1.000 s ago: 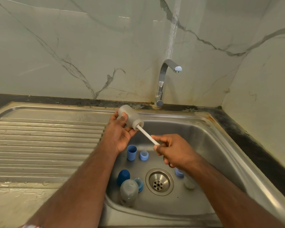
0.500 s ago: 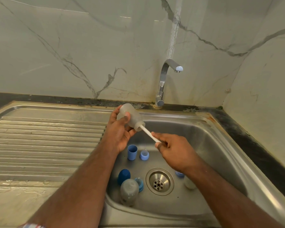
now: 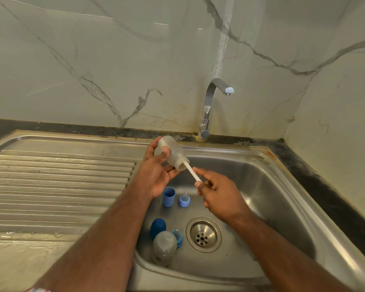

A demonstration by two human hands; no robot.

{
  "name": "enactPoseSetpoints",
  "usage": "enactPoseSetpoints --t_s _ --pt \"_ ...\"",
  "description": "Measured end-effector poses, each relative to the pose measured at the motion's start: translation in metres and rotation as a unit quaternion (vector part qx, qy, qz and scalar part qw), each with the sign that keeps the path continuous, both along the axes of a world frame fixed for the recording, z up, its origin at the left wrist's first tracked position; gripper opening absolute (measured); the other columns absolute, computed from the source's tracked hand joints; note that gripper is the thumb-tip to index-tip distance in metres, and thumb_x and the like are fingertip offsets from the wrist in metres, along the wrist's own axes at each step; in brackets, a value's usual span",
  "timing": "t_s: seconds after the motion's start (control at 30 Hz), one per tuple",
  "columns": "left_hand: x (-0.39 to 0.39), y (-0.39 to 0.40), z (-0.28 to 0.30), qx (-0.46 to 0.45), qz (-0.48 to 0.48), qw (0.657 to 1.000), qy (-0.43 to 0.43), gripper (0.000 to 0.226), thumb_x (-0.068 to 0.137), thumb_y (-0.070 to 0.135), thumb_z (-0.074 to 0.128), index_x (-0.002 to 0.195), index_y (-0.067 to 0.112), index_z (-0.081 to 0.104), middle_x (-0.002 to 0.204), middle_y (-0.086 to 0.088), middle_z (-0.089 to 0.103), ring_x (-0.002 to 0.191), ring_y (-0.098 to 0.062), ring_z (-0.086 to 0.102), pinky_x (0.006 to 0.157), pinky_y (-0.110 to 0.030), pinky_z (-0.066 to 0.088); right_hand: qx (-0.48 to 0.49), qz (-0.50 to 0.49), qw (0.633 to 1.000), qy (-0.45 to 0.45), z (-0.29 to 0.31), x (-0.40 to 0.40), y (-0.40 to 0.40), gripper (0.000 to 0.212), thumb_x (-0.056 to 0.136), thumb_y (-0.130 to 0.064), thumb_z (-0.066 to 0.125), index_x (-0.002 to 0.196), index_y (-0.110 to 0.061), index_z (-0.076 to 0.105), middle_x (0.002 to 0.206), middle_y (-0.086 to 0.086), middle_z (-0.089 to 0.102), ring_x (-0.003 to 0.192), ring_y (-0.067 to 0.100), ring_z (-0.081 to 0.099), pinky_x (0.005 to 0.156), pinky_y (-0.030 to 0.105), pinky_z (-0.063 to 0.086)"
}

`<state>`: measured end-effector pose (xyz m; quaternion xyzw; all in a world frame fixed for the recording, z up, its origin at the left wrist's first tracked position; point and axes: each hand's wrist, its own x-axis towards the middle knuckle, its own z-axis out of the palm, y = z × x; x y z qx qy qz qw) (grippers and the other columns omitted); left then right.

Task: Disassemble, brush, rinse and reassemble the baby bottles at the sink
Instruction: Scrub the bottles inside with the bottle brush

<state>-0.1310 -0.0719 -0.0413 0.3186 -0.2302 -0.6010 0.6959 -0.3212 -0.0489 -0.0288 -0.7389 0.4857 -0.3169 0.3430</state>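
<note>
Over sink (image 3: 282,186) | left hand (image 3: 156,178) grips bottle (image 3: 173,151) | right hand (image 3: 219,194) pinches brush handle (image 3: 191,172)

Over the last second the right hand (image 3: 217,193) has advanced toward the bottle (image 3: 173,152) gripped in the left hand (image 3: 156,171). The exposed length of the white brush handle (image 3: 191,172) between the bottle mouth and the right fingers is now shorter than before, so more of the brush sits inside the bottle. The bottle has shifted slightly up and back, its base now nearer the sink's (image 3: 282,186) rear rim.
</note>
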Motion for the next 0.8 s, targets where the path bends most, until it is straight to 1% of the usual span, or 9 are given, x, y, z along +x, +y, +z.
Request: enactPoseSetpoints --t_s 0.1,0.2,0.3,0.43,0.53,0.6,0.67,0.73,0.8 --pt "-0.004 0.0 0.002 0.001 0.004 1.0 -0.019 0.046 0.098 0.012 0.062 0.138 0.032 0.052 0.138 -0.016 0.053 0.116 -0.042 0.065 0.075 -0.048 0.062 -0.121 -0.021 0.983 0.14 -0.001 0.009 0.003 0.046 0.104 -0.021 0.048 0.148 -0.034 0.045 0.121 -0.005 0.062 0.103 0.008 0.057 0.085 0.02 0.044" --pt "-0.005 -0.001 0.003 -0.002 0.008 0.999 -0.033 0.046 0.097 0.012 0.063 0.137 0.031 0.053 0.137 -0.014 0.054 0.113 -0.04 0.067 0.072 -0.046 0.062 -0.121 -0.038 0.963 0.238 0.0 0.016 0.005 0.053 0.103 -0.021 0.045 0.153 -0.034 0.032 0.112 0.002 0.059 0.098 0.018 0.057 0.076 0.028 0.041" --pt "-0.005 -0.001 0.002 -0.008 0.007 0.998 -0.058 0.049 0.098 0.006 0.061 0.14 0.031 0.052 0.137 -0.013 0.054 0.106 -0.038 0.07 0.072 -0.048 0.062 -0.092 -0.016 0.96 0.265 0.005 0.015 0.006 0.052 0.102 -0.021 0.047 0.152 -0.031 0.035 0.11 0.004 0.065 0.095 0.021 0.061 0.074 0.029 0.044" --pt "-0.007 -0.001 0.001 -0.016 0.014 0.999 -0.034 0.049 0.098 0.006 0.061 0.14 0.028 0.052 0.135 -0.013 0.055 0.11 -0.039 0.068 0.081 -0.055 0.062 -0.036 0.002 0.992 0.122 0.009 0.01 0.009 0.042 0.104 -0.025 0.048 0.145 -0.035 0.049 0.097 -0.007 0.064 0.08 0.011 0.062 0.082 0.036 0.057" --pt "-0.007 0.0 0.001 -0.013 0.019 1.0 -0.019 0.05 0.097 0.005 0.062 0.141 0.028 0.051 0.137 -0.014 0.055 0.115 -0.041 0.066 0.078 -0.053 0.062 0.047 -0.033 0.998 -0.007 0.005 0.015 0.009 0.039 0.104 -0.023 0.051 0.14 -0.035 0.053 0.097 -0.003 0.065 0.069 0.009 0.059 0.061 0.027 0.054" --pt "-0.007 0.0 0.001 -0.009 0.018 1.0 -0.01 0.05 0.096 0.008 0.063 0.141 0.028 0.051 0.137 -0.016 0.056 0.113 -0.04 0.067 0.074 -0.049 0.063 0.153 -0.029 0.979 -0.135 0.006 0.02 0.01 0.037 0.103 -0.015 0.052 0.137 -0.03 0.056 0.09 0.006 0.066 0.055 0.011 0.054 0.045 0.023 0.042" --pt "-0.005 0.0 0.003 -0.006 0.006 1.0 0.0 0.048 0.097 0.012 0.062 0.141 0.027 0.051 0.137 -0.018 0.056 0.113 -0.041 0.067 0.072 -0.047 0.062 0.215 -0.003 0.949 -0.229 0.009 0.018 0.011 0.037 0.102 -0.009 0.053 0.133 -0.028 0.059 0.078 0.009 0.064 0.049 0.013 0.05 0.04 0.024 0.036" --pt "-0.003 0.0 0.004 -0.004 -0.016 1.0 0.013 0.046 0.1 0.015 0.059 0.143 0.027 0.05 0.139 -0.02 0.055 0.116 -0.043 0.066 0.073 -0.047 0.062 0.24 0.032 0.938 -0.249 0.012 0.012 0.01 0.038 0.101 -0.006 0.053 0.131 -0.028 0.06 0.074 0.009 0.062 0.049 0.014 0.048 0.038 0.023 0.035" --pt "-0.002 0.0 0.003 -0.001 -0.036 0.999 0.023 0.046 0.101 0.015 0.057 0.144 0.027 0.05 0.142 -0.021 0.054 0.12 -0.047 0.062 0.077 -0.051 0.062 0.238 0.054 0.947 -0.209 0.015 0.005 0.008 0.039 0.101 -0.006 0.053 0.133 -0.028 0.06 0.073 0.008 0.062 0.049 0.014 0.046 0.038 0.023 0.035"
